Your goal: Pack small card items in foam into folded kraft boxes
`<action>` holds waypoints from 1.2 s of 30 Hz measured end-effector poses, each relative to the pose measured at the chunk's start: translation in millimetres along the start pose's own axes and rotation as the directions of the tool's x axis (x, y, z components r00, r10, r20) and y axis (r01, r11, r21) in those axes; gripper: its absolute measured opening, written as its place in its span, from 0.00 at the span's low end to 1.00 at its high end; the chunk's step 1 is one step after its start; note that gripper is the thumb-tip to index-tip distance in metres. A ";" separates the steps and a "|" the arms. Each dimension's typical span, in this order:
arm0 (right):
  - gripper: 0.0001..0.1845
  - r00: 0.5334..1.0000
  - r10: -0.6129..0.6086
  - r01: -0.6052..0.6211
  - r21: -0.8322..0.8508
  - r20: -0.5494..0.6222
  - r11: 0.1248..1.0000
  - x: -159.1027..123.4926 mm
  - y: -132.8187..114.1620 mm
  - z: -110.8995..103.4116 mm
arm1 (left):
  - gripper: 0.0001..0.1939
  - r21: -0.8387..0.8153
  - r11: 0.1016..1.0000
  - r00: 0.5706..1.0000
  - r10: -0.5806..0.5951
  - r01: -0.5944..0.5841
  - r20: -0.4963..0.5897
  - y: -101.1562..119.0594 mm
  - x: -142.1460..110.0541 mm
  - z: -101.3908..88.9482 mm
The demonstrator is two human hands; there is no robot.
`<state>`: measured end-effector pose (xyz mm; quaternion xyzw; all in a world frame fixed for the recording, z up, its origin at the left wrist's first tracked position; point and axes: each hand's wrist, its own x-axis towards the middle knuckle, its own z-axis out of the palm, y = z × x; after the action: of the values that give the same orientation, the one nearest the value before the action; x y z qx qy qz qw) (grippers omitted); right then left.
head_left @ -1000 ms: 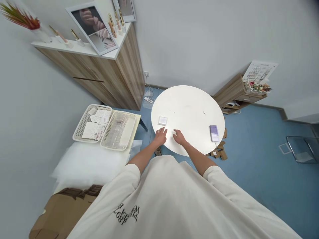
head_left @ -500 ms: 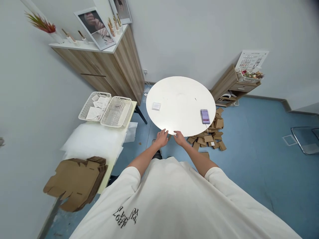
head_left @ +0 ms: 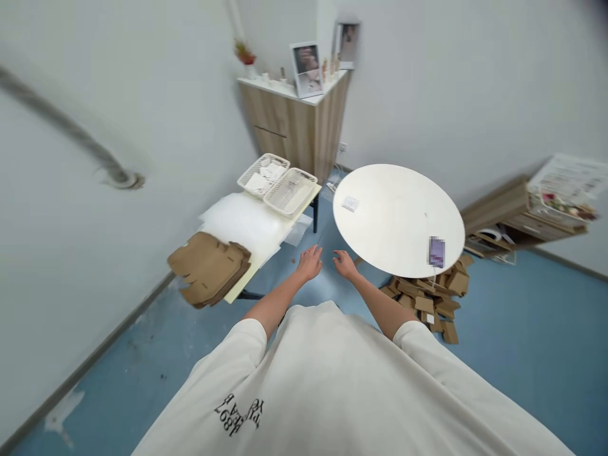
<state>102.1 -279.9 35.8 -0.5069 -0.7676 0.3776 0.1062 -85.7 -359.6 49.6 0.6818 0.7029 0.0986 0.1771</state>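
Holds nothing in left hand [head_left: 310, 263] or right hand [head_left: 345, 263], showing each loosely spread and empty between the side table [head_left: 244, 277] and round table [head_left: 394, 215]. Seems between steps: has 1 small white case [head_left: 350, 203] lying untouched on the round table, plus a cardboard stack [head_left: 206, 266] lying flat.

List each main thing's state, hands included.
left hand: open, nothing visibly held
right hand: open, nothing visibly held
left basket: holding white papers
right basket: contents blurred
cardboard stack: flattened
floor boxes: heaped
white item: lying flat
purple item: pixelated, unreadable
tall cabinet: shut
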 end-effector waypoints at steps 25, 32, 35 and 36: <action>0.27 0.671 -0.397 0.699 -0.357 0.626 0.619 36.4 -306.6 288.4 | 0.28 -0.115 0.779 0.777 -0.625 0.616 -0.074 -309.4 -282.7 -56.7; 0.23 0.692 -0.360 0.680 -0.397 0.626 0.617 41.9 -307.4 291.7 | 0.19 -0.142 0.799 0.797 -0.598 0.585 -0.080 -312.1 -282.1 -56.2; 0.21 0.688 -0.343 0.689 -0.426 0.639 0.587 42.4 -310.5 294.7 | 0.17 -0.051 0.828 0.823 -0.561 0.558 -0.092 -307.1 -279.7 -57.0; 0.21 0.686 -0.338 0.691 -0.431 0.644 0.581 42.5 -311.5 295.4 | 0.17 -0.020 0.827 0.823 -0.561 0.562 -0.095 -305.3 -278.8 -57.5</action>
<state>-296.4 -445.5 36.0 -0.1394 -0.9637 0.1552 -0.1668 -387.6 -646.1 18.2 0.4403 0.8804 0.0721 0.1611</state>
